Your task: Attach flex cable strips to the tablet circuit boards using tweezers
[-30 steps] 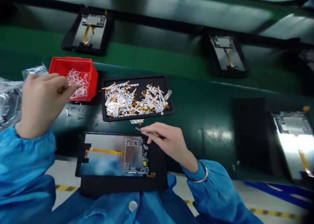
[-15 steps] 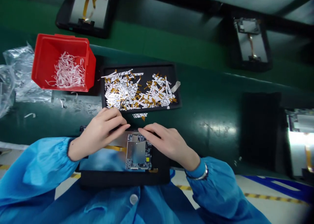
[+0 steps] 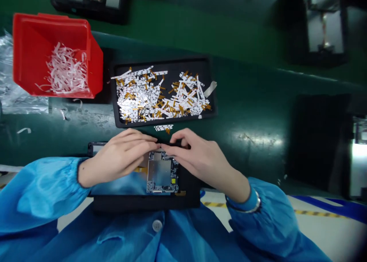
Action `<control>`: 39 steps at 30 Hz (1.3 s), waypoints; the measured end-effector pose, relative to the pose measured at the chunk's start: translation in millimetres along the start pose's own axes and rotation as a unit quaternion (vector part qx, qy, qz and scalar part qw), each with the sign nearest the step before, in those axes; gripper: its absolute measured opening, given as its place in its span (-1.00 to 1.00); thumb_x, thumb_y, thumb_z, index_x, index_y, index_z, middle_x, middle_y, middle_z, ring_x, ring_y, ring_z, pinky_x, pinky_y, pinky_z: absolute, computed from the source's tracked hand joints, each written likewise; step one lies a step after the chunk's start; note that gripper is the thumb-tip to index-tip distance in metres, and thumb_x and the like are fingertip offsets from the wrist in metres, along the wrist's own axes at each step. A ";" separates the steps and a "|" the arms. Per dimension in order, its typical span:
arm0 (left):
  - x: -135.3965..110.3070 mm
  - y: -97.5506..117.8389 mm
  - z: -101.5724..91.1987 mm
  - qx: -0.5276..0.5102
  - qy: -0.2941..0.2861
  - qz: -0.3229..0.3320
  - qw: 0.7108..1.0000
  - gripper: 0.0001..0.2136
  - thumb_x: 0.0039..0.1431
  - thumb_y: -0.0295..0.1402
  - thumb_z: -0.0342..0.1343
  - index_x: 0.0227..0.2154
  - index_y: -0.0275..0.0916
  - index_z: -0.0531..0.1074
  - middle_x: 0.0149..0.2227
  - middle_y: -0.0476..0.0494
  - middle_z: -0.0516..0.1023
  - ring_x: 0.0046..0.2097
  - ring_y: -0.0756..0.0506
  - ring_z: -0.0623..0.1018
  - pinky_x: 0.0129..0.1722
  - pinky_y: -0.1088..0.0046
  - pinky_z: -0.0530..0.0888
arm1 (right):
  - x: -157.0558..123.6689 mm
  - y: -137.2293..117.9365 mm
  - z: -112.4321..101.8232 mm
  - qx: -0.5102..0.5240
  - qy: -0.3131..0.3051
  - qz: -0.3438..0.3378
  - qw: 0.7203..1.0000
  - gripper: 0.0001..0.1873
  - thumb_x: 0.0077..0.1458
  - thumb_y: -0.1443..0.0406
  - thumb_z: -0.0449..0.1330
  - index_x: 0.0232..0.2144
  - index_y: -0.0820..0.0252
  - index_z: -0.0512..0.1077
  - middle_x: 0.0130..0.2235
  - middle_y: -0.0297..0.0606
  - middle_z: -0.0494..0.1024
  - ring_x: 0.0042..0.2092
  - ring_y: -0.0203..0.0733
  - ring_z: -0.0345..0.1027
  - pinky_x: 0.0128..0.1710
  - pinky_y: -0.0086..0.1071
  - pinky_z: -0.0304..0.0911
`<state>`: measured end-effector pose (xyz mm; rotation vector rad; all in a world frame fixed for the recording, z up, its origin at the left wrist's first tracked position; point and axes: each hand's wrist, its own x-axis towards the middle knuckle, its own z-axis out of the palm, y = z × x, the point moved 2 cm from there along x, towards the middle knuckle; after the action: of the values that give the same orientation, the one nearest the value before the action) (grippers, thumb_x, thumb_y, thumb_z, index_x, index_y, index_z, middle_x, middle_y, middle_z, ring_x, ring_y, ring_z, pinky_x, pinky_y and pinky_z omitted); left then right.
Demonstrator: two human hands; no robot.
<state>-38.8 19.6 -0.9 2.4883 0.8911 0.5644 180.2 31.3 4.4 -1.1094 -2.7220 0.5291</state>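
Note:
My left hand (image 3: 122,157) and my right hand (image 3: 200,158) lie side by side, with their fingertips meeting at the top edge of a circuit board (image 3: 162,172). The board sits on a display panel (image 3: 120,185) with an amber flex cable, mostly hidden under my left hand. The panel rests in a black holder (image 3: 146,203). Whatever lies between my fingertips is hidden. Just above them, a small printed strip (image 3: 163,127) lies on the belt, apart from both hands.
A black tray (image 3: 163,62) of white-and-amber strips stands just beyond my hands. A red bin (image 3: 30,51) of white peeled liners sits to its left, beside a plastic bag (image 3: 11,78). Other panels in black holders (image 3: 318,25) lie on the green belt (image 3: 252,120).
My left hand has come from the red bin to the board, and my right hand has shifted to meet it. The whole scene has moved upward in view as my head tilted.

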 end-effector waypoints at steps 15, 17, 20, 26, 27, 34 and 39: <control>13.7 5.1 7.9 -0.045 -0.054 -0.009 0.997 -0.70 0.35 -0.52 -0.08 0.10 -0.31 0.33 0.08 -0.18 0.55 0.11 -0.07 0.53 0.08 0.40 0.47 | -16.4 25.2 -15.3 0.447 0.230 0.160 0.850 -0.80 0.25 0.23 0.22 -0.38 0.07 0.61 -0.30 -0.26 0.44 -0.21 -0.24 0.37 -0.30 -0.35 0.37; 13.6 5.3 9.6 -0.023 -0.056 0.013 0.998 -0.70 0.35 -0.52 -0.06 0.10 -0.31 0.33 0.08 -0.19 0.55 0.13 -0.10 0.52 0.08 0.37 0.47 | -13.8 23.3 -6.5 0.474 0.225 0.194 0.829 -0.70 0.32 0.15 0.13 -0.42 0.13 0.50 -0.40 -0.34 0.40 -0.43 -0.38 0.32 -0.51 -0.46 0.27; 13.6 4.9 10.8 -0.001 -0.057 0.019 0.998 -0.70 0.34 -0.51 -0.03 0.11 -0.30 0.32 0.07 -0.20 0.56 0.13 -0.11 0.53 0.04 0.34 0.49 | -8.3 21.3 8.8 0.548 0.175 0.236 0.783 -0.73 0.34 0.06 0.06 -0.32 0.08 0.31 -0.44 -0.47 0.44 -0.61 -0.47 0.28 -0.69 -0.55 0.17; 22.9 8.4 12.4 0.003 -0.041 0.009 0.999 -0.80 0.35 -0.43 0.04 0.00 -0.27 0.35 -0.05 -0.18 0.60 -0.02 -0.11 0.60 -0.05 0.35 0.52 | -6.0 23.2 15.0 0.586 0.116 0.222 0.771 -0.68 0.13 0.14 0.29 -0.28 0.04 0.20 -0.40 -0.51 0.54 -0.46 -0.29 0.55 -0.49 -0.41 0.53; 25.2 9.3 12.8 0.009 -0.040 0.012 0.999 -0.81 0.35 -0.40 0.05 -0.01 -0.27 0.34 -0.07 -0.18 0.60 -0.04 -0.12 0.60 -0.08 0.35 0.52 | -5.9 23.4 14.8 0.587 0.116 0.220 0.770 -0.69 0.12 0.16 0.30 -0.28 0.04 0.20 -0.41 -0.51 0.54 -0.45 -0.28 0.56 -0.48 -0.40 0.55; 36.9 11.1 14.4 0.013 -0.041 0.013 0.999 -0.86 0.38 -0.35 0.03 -0.08 -0.28 0.34 -0.16 -0.15 0.58 -0.16 -0.11 0.59 -0.21 0.36 0.51 | -4.5 21.7 17.8 0.600 0.129 0.226 0.756 -0.70 0.14 0.27 0.29 -0.28 0.04 0.18 -0.47 -0.56 0.54 -0.43 -0.26 0.59 -0.43 -0.41 0.57; 38.0 11.1 10.6 -0.013 -0.033 -0.023 0.999 -0.86 0.37 -0.44 0.02 -0.05 -0.27 0.33 -0.16 -0.12 0.57 -0.15 -0.06 0.58 -0.18 0.40 0.53 | -5.8 21.1 18.4 0.602 0.137 0.239 0.750 -0.71 0.16 0.34 0.25 -0.26 0.04 0.15 -0.42 -0.53 0.57 -0.42 -0.26 0.59 -0.41 -0.39 0.57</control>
<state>-1.1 34.5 4.8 2.4427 0.9069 0.4740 192.9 36.3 -20.7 -1.2161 -1.2242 1.6644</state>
